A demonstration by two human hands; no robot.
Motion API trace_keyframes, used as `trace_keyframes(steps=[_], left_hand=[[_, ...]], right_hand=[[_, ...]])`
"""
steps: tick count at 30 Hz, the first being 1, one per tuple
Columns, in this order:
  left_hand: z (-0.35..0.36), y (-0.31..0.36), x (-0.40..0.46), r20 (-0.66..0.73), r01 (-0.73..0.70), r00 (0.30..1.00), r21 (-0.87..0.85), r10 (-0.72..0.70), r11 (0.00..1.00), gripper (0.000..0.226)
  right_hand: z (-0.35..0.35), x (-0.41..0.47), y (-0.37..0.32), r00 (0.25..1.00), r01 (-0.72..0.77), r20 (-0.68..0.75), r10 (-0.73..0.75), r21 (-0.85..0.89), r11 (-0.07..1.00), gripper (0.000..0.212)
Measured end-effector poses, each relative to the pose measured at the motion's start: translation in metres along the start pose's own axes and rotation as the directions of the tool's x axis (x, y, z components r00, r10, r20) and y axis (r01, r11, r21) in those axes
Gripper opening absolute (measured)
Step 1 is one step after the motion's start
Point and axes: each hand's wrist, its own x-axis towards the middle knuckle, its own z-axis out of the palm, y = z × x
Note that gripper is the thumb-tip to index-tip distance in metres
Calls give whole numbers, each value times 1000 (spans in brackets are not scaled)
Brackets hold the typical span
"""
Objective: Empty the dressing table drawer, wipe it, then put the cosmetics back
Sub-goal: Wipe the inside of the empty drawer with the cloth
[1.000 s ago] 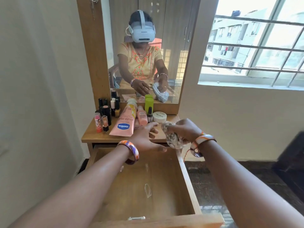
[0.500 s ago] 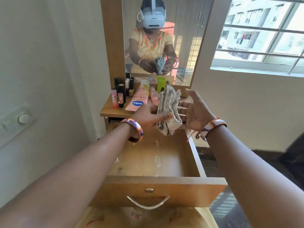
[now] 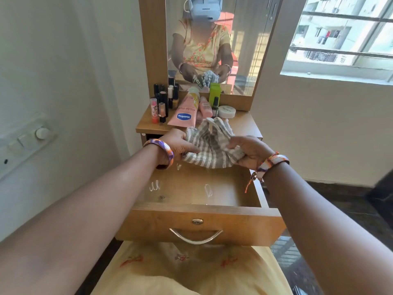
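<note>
The wooden drawer [image 3: 200, 225] is pulled out and holds nothing; white scribble marks show on its floor. Above its back end a grey-and-white striped cloth [image 3: 210, 146] is spread between both hands. My left hand [image 3: 176, 145] grips its left edge and my right hand [image 3: 249, 153] grips its right edge. The cosmetics stand on the dressing table top [image 3: 244, 125]: a pink Vaseline tube [image 3: 185, 111], several dark lipsticks and bottles [image 3: 163, 101], a green bottle [image 3: 214, 93] and a white jar [image 3: 227, 111].
A mirror [image 3: 212, 45] rises behind the table top. A white wall with a switch plate [image 3: 27, 139] is close on the left. A barred window [image 3: 340, 35] and dark floor lie to the right. My lap in yellow fabric is under the drawer front.
The bunched cloth in my right hand has been taken by both hands and opened out wide. The view has pulled back, so the drawer front and handle show.
</note>
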Motion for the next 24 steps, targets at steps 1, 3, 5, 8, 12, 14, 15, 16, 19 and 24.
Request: trace_keyframes(steps=[1, 3, 5, 8, 12, 14, 15, 16, 19, 24], left_hand=[[-2, -4, 1, -3, 64, 998, -29, -64, 998, 23], [-2, -9, 1, 28, 170, 985, -39, -169, 985, 22], [0, -11, -1, 74, 263, 963, -24, -261, 964, 21], [3, -11, -4, 112, 331, 938, -1, -329, 943, 41], [2, -8, -3, 54, 170, 984, -21, -168, 985, 122], [3, -3, -5, 81, 41, 996, -30, -38, 999, 126], [3, 1, -7, 136, -12, 991, -36, 17, 999, 115], [3, 4, -8, 203, -46, 978, -33, 52, 998, 102], [6, 9, -15, 303, -45, 950, -90, 70, 995, 83], [15, 9, -14, 42, 46, 999, -438, -30, 898, 62]], right_hand=[[-1, 0, 0, 1000, -18, -24, 20, 51, 999, 30], [-2, -1, 1, 997, -34, -58, 42, 129, 991, 37], [-1, -3, 3, 996, -46, -67, 57, 159, 986, 43], [-2, -4, 5, 998, -59, -23, 63, 149, 987, 42], [-7, -10, -1, 985, -122, 134, 111, 79, 989, 21], [-8, -15, -6, 958, -134, 251, 137, -30, 991, 20], [-9, -17, -9, 939, -120, 313, 141, -86, 989, 20], [-9, -18, -11, 923, -93, 361, 131, -122, 988, 21], [-9, -18, -13, 901, -23, 431, 56, -82, 996, 24], [-13, -14, 4, 901, -36, 433, -23, 130, 991, 66]])
